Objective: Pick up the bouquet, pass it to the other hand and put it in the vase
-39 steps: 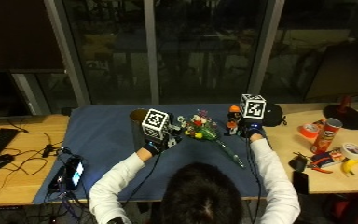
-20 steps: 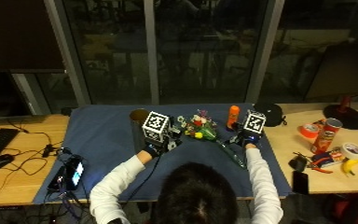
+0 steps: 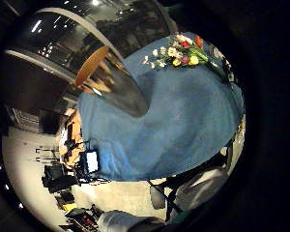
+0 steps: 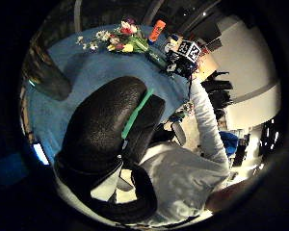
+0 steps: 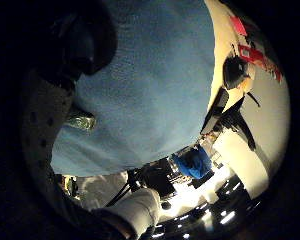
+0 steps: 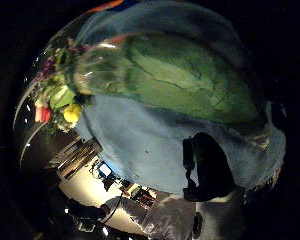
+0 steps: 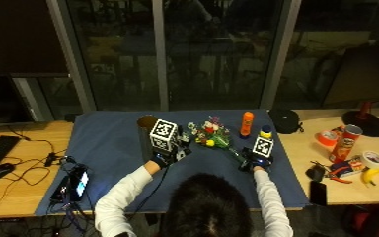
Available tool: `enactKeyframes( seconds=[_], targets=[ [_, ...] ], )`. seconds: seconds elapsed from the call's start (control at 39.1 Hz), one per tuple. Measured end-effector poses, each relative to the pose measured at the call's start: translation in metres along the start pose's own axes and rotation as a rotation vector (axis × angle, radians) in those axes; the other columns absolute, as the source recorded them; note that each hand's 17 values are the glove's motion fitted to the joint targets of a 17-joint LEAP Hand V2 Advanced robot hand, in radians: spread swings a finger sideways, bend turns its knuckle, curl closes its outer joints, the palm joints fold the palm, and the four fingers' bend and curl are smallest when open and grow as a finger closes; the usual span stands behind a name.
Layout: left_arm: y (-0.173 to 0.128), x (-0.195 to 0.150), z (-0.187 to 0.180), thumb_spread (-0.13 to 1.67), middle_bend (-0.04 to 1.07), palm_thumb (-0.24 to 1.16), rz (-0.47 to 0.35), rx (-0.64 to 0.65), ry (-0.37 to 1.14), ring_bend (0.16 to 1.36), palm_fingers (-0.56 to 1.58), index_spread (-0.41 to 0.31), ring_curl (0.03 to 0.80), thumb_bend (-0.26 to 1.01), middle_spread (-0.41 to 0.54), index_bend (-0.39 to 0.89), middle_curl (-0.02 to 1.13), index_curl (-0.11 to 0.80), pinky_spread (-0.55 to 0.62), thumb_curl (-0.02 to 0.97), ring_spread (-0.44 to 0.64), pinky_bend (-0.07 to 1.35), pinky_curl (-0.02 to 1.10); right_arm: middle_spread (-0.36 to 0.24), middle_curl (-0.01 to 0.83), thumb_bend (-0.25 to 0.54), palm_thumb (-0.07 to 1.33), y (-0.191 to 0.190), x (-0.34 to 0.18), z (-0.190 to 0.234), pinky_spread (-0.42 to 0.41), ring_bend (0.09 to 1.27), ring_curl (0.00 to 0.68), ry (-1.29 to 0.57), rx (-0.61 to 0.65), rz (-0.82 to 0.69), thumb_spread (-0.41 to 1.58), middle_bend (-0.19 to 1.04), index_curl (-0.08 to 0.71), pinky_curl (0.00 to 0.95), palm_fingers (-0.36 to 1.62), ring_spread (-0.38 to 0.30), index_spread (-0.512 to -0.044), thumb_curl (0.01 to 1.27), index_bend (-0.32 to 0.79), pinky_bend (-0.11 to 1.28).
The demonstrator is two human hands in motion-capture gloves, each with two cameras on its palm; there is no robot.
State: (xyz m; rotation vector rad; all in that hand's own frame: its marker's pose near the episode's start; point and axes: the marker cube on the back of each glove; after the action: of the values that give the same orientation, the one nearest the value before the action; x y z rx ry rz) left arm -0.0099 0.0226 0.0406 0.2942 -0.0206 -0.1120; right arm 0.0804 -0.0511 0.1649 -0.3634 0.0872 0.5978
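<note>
The bouquet [image 7: 210, 134] lies on the blue cloth [image 7: 110, 148], flower heads toward the vase and green-wrapped stems pointing at my right hand [image 7: 254, 160]. That hand sits over the stem end. The wrap [image 6: 190, 80] fills the right thumb side palm view, and the thumb [image 6: 205, 165] rests on the cloth apart from it. The dark cylindrical vase [image 7: 147, 129] stands upright left of the flowers. My left hand [image 7: 163, 157] hovers just in front of the vase, its fingers [image 4: 106, 125] loosely curled and holding nothing. The left little finger side palm view shows the vase [image 3: 116, 82] and bouquet [image 3: 181, 53].
An orange bottle [image 7: 246, 123] and a small yellow-capped bottle [image 7: 265, 132] stand right of the bouquet, a black pouch [image 7: 284, 120] behind them. A chips can [image 7: 348, 143], tape roll [image 7: 373, 159] and banana [image 7: 370, 175] lie at the right; a phone [image 7: 78, 180] lies at the cloth's left edge.
My right hand has come down from beside the orange bottle toward me and now sits over the stem end. The left hand and the bouquet have stayed put.
</note>
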Motion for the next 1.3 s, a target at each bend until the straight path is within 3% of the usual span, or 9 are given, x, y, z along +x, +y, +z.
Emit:
enactKeyframes(
  seconds=[0.15,0.2,0.36,0.54,0.69,0.82,1.07,1.18,1.3],
  targets=[
    [-0.001,0.0,0.006,1.1,0.31,0.1,-0.002,-0.013,0.001,0.81,-0.04,0.182,0.304,-0.03,0.334,0.07,0.36,0.037,0.38,0.259,0.33,0.64,0.35,-0.112,0.464,0.033,0.87,0.004,-0.013,0.016,-0.166,0.69,0.396,0.065,0.014,-0.073,0.99,0.38,0.1,0.369,0.88,-0.186,-0.184,0.44,0.04,0.79],
    [-0.001,0.0,0.008,1.1,0.31,0.09,-0.001,-0.023,-0.003,0.81,-0.04,0.181,0.303,-0.03,0.334,0.07,0.36,0.038,0.38,0.26,0.33,0.64,0.35,-0.135,0.475,0.05,0.92,0.008,-0.017,0.018,-0.202,0.71,0.398,0.067,-0.017,-0.109,0.97,0.41,0.12,0.349,1.04,-0.195,-0.199,0.45,0.11,0.73],
    [0.002,-0.002,0.011,1.1,0.32,0.07,-0.015,-0.062,-0.019,0.81,-0.03,0.176,0.299,-0.03,0.332,0.08,0.36,0.043,0.38,0.26,0.34,0.63,0.35,-0.153,0.494,0.027,0.98,0.008,-0.015,0.012,-0.247,0.64,0.417,0.008,0.019,-0.044,0.83,0.39,0.215,0.349,1.12,-0.198,-0.22,0.5,0.25,0.62],
    [0.005,-0.006,0.012,1.08,0.32,0.03,-0.031,-0.113,-0.019,0.81,-0.03,0.166,0.295,-0.03,0.324,0.08,0.36,0.053,0.38,0.255,0.34,0.63,0.34,-0.18,0.499,-0.001,1.02,-0.001,-0.014,0.021,-0.265,0.62,0.428,-0.199,-0.034,-0.077,0.72,0.37,0.268,0.348,1.21,-0.231,-0.224,0.56,0.19,0.57],
    [0.003,-0.011,0.016,1.06,0.32,0.01,-0.043,-0.141,-0.004,0.8,-0.02,0.155,0.292,-0.03,0.319,0.09,0.36,0.065,0.38,0.255,0.34,0.63,0.34,-0.186,0.54,-0.02,1.02,0.012,-0.017,0.004,-0.277,0.75,0.473,-0.334,0.226,-0.096,0.78,0.45,0.274,0.388,1.38,-0.229,-0.215,0.58,0.14,0.64],
    [0.001,-0.013,0.02,1.06,0.32,-0.01,-0.05,-0.174,0.055,0.8,-0.02,0.148,0.289,-0.03,0.316,0.1,0.36,0.076,0.38,0.252,0.34,0.62,0.34,-0.194,0.583,-0.041,0.99,0.009,-0.012,-0.015,-0.274,0.81,0.499,-0.455,0.472,-0.076,0.82,0.6,0.353,0.399,1.55,-0.221,-0.217,0.55,0.32,0.59],
    [-0.02,-0.006,0.012,1.06,0.31,-0.01,-0.034,-0.151,0.286,0.79,0.01,0.158,0.287,-0.02,0.304,0.12,0.36,0.102,0.38,0.251,0.34,0.61,0.34,-0.178,0.613,-0.052,0.87,0.07,-0.05,-0.043,-0.26,0.85,0.52,-0.923,0.324,-0.208,0.86,0.71,0.472,0.431,1.51,-0.205,-0.212,0.49,0.54,0.62],
    [-0.041,0.004,0.008,1.02,0.26,0.06,-0.011,-0.085,0.457,0.8,-0.02,0.167,0.288,-0.01,0.324,0.12,0.35,0.112,0.38,0.273,0.35,0.62,0.34,-0.169,0.616,-0.006,0.97,0.106,-0.087,-0.062,-0.254,0.9,0.531,-1.218,0.287,-0.477,0.73,0.73,0.484,0.447,1.45,-0.199,-0.209,0.55,0.5,0.66],
    [-0.059,0.027,0.002,0.96,0.23,0.1,0.003,-0.09,0.77,0.8,-0.03,0.171,0.286,-0.01,0.341,0.11,0.34,0.118,0.38,0.29,0.35,0.63,0.34,-0.165,0.617,-0.022,0.98,0.142,-0.116,-0.071,-0.248,0.92,0.538,-1.373,0.267,-0.594,0.62,0.75,0.5,0.464,1.43,-0.194,-0.212,0.59,0.49,0.68]
  ],
)
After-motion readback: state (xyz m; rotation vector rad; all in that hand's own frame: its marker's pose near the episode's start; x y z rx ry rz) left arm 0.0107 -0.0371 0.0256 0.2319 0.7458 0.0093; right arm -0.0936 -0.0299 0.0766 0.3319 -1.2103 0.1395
